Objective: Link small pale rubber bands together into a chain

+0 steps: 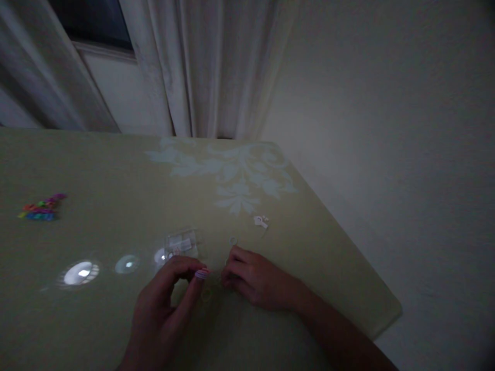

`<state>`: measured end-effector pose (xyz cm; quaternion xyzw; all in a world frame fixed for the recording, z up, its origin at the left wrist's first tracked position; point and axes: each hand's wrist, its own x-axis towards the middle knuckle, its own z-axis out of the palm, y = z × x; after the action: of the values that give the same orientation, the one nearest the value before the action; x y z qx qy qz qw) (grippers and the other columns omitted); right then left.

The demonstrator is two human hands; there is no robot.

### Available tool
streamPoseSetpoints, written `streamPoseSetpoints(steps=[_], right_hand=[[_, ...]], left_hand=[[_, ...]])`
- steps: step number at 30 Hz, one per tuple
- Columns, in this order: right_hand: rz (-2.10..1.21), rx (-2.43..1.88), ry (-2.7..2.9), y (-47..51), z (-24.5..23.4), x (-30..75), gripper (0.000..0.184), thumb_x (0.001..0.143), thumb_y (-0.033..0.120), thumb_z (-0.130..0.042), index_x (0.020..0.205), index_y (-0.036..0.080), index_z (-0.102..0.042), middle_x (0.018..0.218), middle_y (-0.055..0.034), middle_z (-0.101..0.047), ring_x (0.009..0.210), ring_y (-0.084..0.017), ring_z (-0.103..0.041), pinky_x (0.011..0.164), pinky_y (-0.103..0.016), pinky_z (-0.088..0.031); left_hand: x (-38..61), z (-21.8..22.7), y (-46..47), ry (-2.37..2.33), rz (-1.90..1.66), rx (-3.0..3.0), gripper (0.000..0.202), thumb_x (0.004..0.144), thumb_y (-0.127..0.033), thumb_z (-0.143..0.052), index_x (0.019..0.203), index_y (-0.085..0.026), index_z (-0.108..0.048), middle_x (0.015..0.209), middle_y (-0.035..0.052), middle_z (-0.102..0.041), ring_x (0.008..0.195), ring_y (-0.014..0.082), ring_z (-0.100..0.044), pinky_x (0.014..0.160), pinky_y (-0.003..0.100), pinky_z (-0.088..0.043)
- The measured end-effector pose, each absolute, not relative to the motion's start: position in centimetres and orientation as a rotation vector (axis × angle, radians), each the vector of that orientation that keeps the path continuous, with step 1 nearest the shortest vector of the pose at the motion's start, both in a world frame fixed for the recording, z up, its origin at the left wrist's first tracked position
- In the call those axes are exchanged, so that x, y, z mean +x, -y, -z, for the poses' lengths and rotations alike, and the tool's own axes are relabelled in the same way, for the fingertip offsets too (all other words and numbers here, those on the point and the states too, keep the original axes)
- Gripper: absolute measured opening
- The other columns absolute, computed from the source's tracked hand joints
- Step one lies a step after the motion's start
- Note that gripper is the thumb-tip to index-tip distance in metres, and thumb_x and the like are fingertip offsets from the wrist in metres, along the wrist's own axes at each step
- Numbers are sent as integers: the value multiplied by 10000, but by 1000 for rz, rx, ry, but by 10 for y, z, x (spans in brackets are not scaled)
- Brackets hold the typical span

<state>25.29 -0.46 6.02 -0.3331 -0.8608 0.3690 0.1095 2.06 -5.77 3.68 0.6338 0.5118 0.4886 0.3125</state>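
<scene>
Head camera: in dim light, a person worked with both hands at the near edge of a pale green bench (96, 170) printed with a white leaf pattern (232, 175). The left hand (168, 304) was raised slightly, thumb and fingertips pinched together on a small pink-and-white striped piece (202, 273); what the piece was could not be made out. The right hand (257, 281) rested just beside it on the bench, fingers curled downward; whether it gripped anything could not be told. A clear plastic packet (184, 244) lay just beyond the left hand's fingertips, a small pale ring (232, 240) lay near the right hand's knuckles, and a small white piece (261, 221) sat farther back. A heap of multicoloured small items (40, 208) lay well apart at the far left. Bright ceiling-light reflections (81, 273) showed on the glossy surface. Pale curtains (193, 67) hung behind the bench, beside a plain wall (386, 103).
</scene>
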Motion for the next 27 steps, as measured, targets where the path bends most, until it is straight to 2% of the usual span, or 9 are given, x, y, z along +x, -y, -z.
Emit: streamPoseSetpoints(steps=[4,8,16,23,27], right_hand=[[-1440,-936,2053,-1,-64,258,202,1047,348,-606,981,173,-684,952,-19,-522,873,-151,-540,779,-264,-427],[-1595,-922,1771,-5,-60,259,292,970,454,-710,906,169,-704,887,1,-509,788,-133,-492,707,-262,-376],[-1729,-980,1500,-7,-53,259,325,861,461,-826,832,156,-717,829,4,-544,737,-121,-480,674,-265,-342],[-1594,-1072,1548,-5,-50,255,291,890,433,-805,879,162,-703,773,24,-519,685,-110,-433,622,-255,-317],[-1798,-984,1383,-4,-49,254,346,881,476,-809,896,173,-644,761,28,-553,669,-107,-489,622,-241,-376]], left_hand=[[21,-37,59,-1380,-1276,1656,30,991,-277,-650,1020,-277,-654,923,-35,-694,870,135,-673,771,231,-527],[22,-39,59,-1360,-1297,1643,23,992,-276,-645,1012,-281,-656,921,-37,-691,877,135,-671,775,230,-525],[22,-39,60,-1369,-1290,1636,40,989,-277,-654,1029,-276,-658,948,-24,-704,901,147,-680,787,240,-532],[23,-43,58,-1356,-1296,1642,35,986,-276,-655,1018,-289,-660,926,-43,-696,876,124,-670,785,213,-520],[25,-43,56,-1331,-1272,1651,47,982,-269,-655,1015,-298,-671,959,-33,-719,915,135,-691,801,218,-533]])
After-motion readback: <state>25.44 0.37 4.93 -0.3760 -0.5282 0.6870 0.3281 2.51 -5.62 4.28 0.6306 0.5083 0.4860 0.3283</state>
